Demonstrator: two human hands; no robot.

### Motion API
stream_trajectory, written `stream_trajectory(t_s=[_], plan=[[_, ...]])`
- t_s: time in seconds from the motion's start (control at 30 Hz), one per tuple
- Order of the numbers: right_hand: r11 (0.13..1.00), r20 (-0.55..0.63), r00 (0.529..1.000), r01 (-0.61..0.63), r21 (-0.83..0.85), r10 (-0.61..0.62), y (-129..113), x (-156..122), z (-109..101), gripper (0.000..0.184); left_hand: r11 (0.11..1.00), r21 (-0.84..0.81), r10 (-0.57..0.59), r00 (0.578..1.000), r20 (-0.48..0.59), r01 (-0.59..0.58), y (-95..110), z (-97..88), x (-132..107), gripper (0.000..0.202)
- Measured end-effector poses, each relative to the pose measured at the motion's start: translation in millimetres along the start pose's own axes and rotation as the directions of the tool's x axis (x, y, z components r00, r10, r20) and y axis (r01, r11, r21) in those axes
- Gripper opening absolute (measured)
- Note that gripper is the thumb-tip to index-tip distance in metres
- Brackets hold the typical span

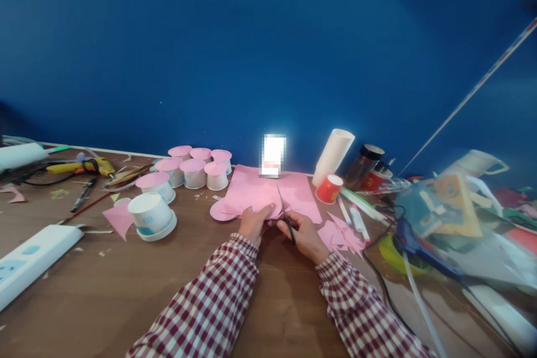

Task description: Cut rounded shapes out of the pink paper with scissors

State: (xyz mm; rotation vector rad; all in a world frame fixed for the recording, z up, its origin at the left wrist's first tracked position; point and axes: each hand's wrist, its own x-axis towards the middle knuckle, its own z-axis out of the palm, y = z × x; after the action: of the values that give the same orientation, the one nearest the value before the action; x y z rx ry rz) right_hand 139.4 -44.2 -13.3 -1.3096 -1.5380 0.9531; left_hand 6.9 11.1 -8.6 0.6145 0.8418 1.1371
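Note:
My left hand is closed on a piece of pink paper, thumb on top. In my right hand is a pair of scissors, its blades pointing up and away at the right edge of that piece. Under and behind both hands lies a larger pink sheet. A round pink disc rests by the sheet's left corner. Pink offcuts are heaped just right of my right hand. How far the blades are parted is hard to make out.
At left stand several white paper cups topped with pink discs, and an uncovered cup. Beyond them are a yellow glue gun and a white power strip. At right are a cup stack, a red cup and a blue glue gun.

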Motion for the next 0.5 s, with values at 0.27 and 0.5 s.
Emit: stream_trajectory(t_s=[0.27, 0.5], plan=[[1.000, -0.014, 1.000, -0.008, 0.005, 0.008, -2.0, 0.4, -0.1, 0.018, 1.000, -0.006, 0.002, 1.000, -0.010, -0.002, -1.0, -0.4, 0.0, 0.029], [1.000, -0.010, 1.000, -0.022, 0.005, 0.022, 1.5, 1.0, -1.0, 0.020, 1.000, -0.004, 0.003, 1.000, -0.011, -0.003, 0.7, 0.7, -0.7, 0.027]])
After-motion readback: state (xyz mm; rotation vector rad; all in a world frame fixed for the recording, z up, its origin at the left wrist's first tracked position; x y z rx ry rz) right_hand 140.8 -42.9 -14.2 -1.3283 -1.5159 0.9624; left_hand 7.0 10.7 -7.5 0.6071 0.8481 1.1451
